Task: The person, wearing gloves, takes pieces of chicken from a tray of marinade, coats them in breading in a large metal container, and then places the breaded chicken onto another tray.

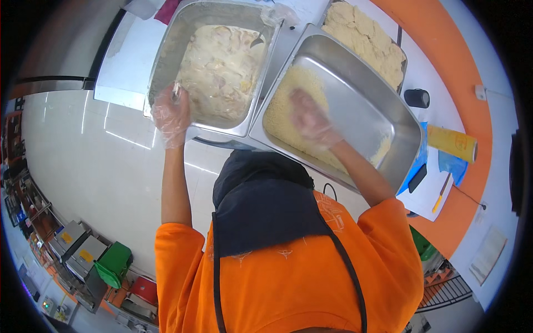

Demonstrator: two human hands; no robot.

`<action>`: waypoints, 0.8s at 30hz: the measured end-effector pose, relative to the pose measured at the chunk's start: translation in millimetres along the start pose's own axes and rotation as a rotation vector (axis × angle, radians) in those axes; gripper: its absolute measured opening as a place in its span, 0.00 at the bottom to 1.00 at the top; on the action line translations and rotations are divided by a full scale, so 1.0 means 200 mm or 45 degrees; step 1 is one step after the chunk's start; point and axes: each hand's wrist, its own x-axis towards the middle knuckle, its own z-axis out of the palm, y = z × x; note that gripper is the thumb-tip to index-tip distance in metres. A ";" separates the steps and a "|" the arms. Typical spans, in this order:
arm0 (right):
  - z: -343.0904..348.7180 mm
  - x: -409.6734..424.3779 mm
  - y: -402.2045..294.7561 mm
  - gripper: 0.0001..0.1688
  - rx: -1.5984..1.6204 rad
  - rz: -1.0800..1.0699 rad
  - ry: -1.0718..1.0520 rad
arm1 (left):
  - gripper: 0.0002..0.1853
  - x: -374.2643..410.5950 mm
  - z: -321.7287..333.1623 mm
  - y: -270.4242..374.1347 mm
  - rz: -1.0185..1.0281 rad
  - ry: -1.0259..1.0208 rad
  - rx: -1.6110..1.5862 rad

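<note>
Two deep stainless steel pans stand side by side before me. The left pan (164,62) holds pale, wet batter (220,70) with pieces of what looks like raw meat in it. A dark utensil tip (257,41) shows at its far right. My left hand (171,112), in a clear plastic glove, is at that pan's near left corner with its fingers curled; whether it grips anything is unclear. In the right pan (366,100), yellowish crumbs (283,108) cover mainly the left side. My gloved right hand (310,116) is down at the crumbs, blurred, its grip hard to make out.
Behind the right pan is a tray of pale yellow, cracked, dough-like mass (362,37). To the right are a small black cylinder (416,98), a yellow film roll (452,143), a dark phone (417,178) and a yellow-handled knife (441,195). Clear crumpled plastic (279,16) overlaps the left pan's far corner.
</note>
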 end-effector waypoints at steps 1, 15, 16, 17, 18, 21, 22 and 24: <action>-0.01 0.00 -0.10 0.32 -0.093 0.009 -0.047 | 0.17 0.00 0.00 0.00 -0.025 -0.021 -0.001; -0.13 0.15 -0.44 0.35 -0.565 0.257 -0.395 | 0.16 0.01 0.00 0.02 0.005 0.032 -0.010; -0.09 0.13 -0.39 0.32 -0.540 0.086 -0.273 | 0.16 0.01 -0.01 0.03 0.000 0.026 0.005; -0.01 0.11 -0.30 0.30 -0.513 -0.085 -0.153 | 0.16 0.02 -0.02 0.05 -0.005 0.020 0.021; -0.01 0.10 -0.29 0.28 -0.476 -0.257 -0.033 | 0.16 0.02 -0.02 0.06 -0.010 0.010 0.044; -0.03 0.07 -0.27 0.29 -0.433 -0.221 -0.259 | 0.16 0.01 -0.03 0.04 -0.009 -0.016 -0.026; -0.06 0.08 -0.28 0.29 -0.469 -0.200 -0.339 | 0.16 0.00 -0.03 0.04 -0.038 -0.022 -0.013; -0.10 0.11 -0.30 0.33 -0.543 -0.165 -0.498 | 0.16 0.00 -0.04 0.05 -0.100 -0.029 0.016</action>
